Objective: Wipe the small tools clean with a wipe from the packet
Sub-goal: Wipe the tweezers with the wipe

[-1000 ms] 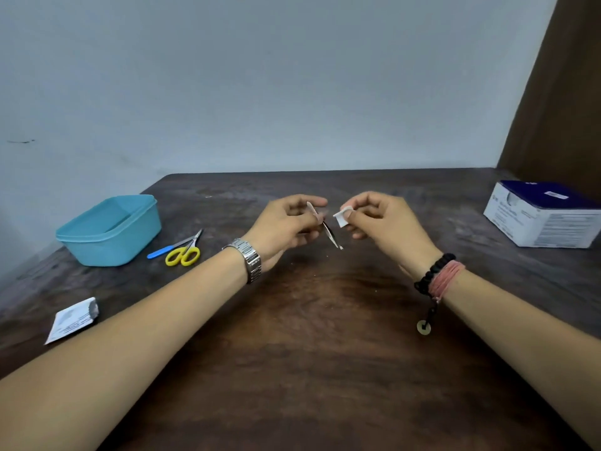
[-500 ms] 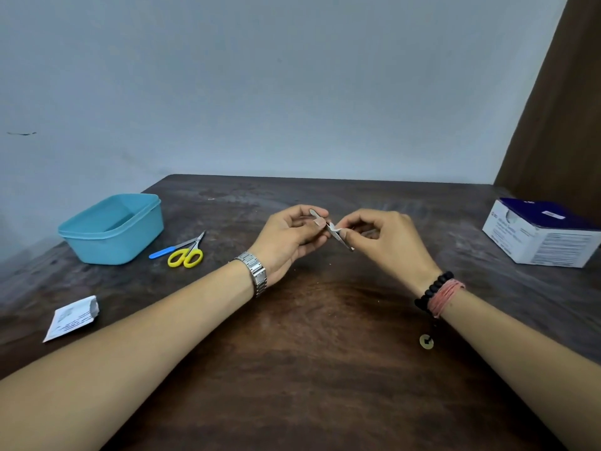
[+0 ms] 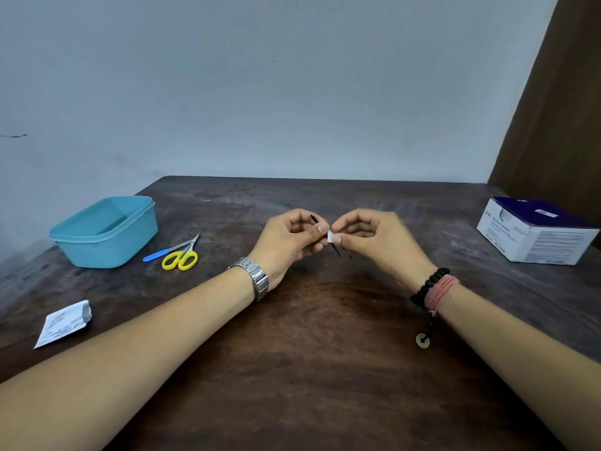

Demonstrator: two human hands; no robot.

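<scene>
Above the middle of the table, my left hand (image 3: 286, 237) grips slim metal tweezers (image 3: 340, 252) by their upper end, tips pointing down and to the right. My right hand (image 3: 374, 239) pinches a small folded white wipe (image 3: 330, 236) around the tweezers, right beside my left thumb. Yellow-handled scissors (image 3: 180, 258) and a blue-handled tool (image 3: 162, 253) lie on the table to the left. A torn white wipe packet (image 3: 63, 323) lies near the table's left front edge.
A turquoise plastic tub (image 3: 104, 231), open, stands at the back left beside the scissors. A white and dark blue cardboard box (image 3: 536, 234) sits at the far right. The dark wooden table (image 3: 309, 369) meets a pale wall behind; a brown curtain hangs at the right.
My right hand slid the wipe down the tweezers half a second ago, then back up beside my left thumb. The tweezers' tips now show below the wipe.
</scene>
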